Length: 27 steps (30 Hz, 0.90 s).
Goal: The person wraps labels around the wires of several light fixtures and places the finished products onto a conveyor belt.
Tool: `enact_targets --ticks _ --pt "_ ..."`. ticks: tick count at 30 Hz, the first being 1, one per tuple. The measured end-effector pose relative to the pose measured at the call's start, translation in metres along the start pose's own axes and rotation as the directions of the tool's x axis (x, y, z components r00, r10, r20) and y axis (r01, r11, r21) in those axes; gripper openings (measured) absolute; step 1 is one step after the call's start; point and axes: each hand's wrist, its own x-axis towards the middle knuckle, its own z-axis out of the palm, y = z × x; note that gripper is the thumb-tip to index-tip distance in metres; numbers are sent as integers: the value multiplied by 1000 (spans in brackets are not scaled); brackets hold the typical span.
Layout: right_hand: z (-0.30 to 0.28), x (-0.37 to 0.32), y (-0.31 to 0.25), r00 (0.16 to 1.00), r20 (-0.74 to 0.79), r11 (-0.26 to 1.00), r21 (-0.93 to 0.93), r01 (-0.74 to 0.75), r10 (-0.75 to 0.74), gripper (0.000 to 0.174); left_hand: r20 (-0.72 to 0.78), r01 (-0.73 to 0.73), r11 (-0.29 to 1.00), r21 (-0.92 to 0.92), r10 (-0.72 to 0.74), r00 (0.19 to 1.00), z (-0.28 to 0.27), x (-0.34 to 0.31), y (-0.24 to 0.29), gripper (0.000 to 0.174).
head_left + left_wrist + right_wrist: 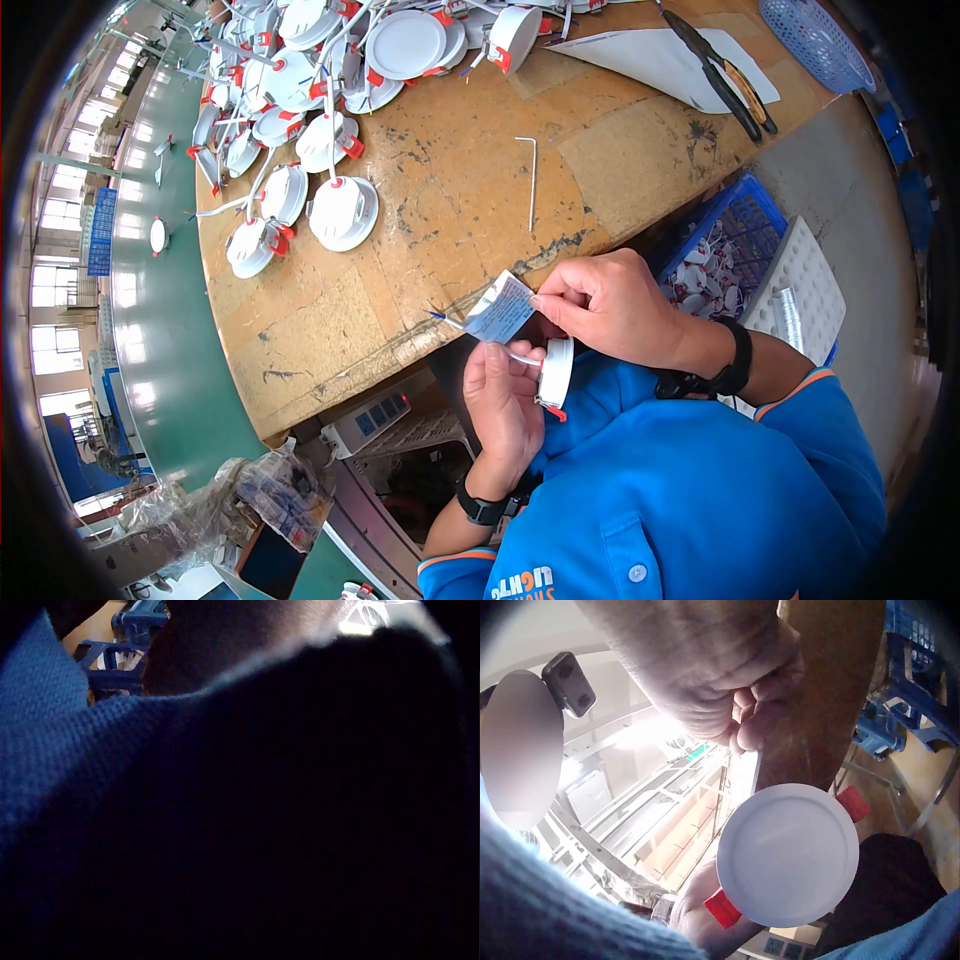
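Observation:
A round white recessed downlight (556, 374) with red spring clips is held in my left hand (503, 405), close to the table's front edge. In the right wrist view the downlight (787, 855) turns its flat face to the camera, with part of the left hand (705, 907) behind it. Between thumb and finger, my right hand (625, 310) pinches the corner of a printed paper label (500, 312). The label lies by the downlight's white cable, whose blue wire end shows at its left. Dark cloth and shadow fill most of the left wrist view.
Many white downlights (340, 215) are heaped at the table's far left. A hex key (533, 185) lies mid-table. Pliers (715, 75) rest on white paper (640, 65) at the far right. Beside the table stands a blue crate (755, 215) of small white parts.

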Motion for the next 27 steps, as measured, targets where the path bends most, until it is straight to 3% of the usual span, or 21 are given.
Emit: enact_targets --ticks 17,23,27 --pt "5 -2 3 997 -54 997 -52 57 -60 11 33 -17 998 -63 19 999 -7 1 -3 18" --pt "-1 0 -5 989 -15 970 -200 141 -147 12 36 -26 997 -76 29 999 -8 2 -5 18" --pt "-4 -2 -5 975 -5 897 -393 201 -220 13 8 -23 999 -23 23 1000 -2 0 -2 16"
